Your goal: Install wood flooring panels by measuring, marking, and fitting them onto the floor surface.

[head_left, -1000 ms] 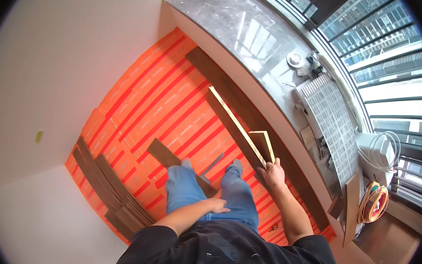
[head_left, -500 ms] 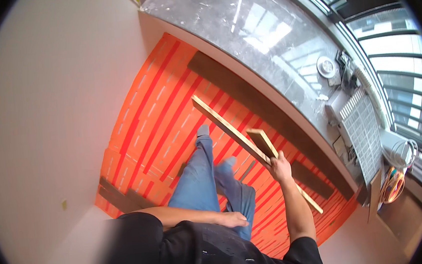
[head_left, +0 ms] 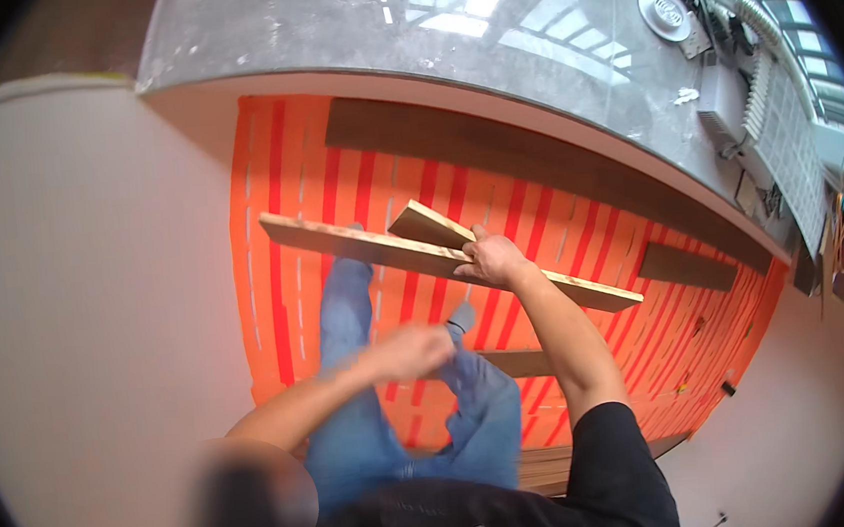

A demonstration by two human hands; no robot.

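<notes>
Head camera has the right hand wrapped tight round two bits of wood, a long board and a short board, out in front of the legs and, by the look of it, up off the orange sheet. Left hand is a blur over the legs, so I can't tell if it's curled or loose, though nothing shows in it. Progress-wise I'd call it early: a dark strip of planking lies along the foot of the grey ledge, but loads of the orange is bare and a loose plank sits near that strip. Neither held board is down. Long board runs pretty much left to right, its right end dropping a bit nearer the body, so roughly in line with the dark strip and across the red stripes. Short board kicks off at an angle, free end pointing left and away, making a skinny V with the long one
</notes>
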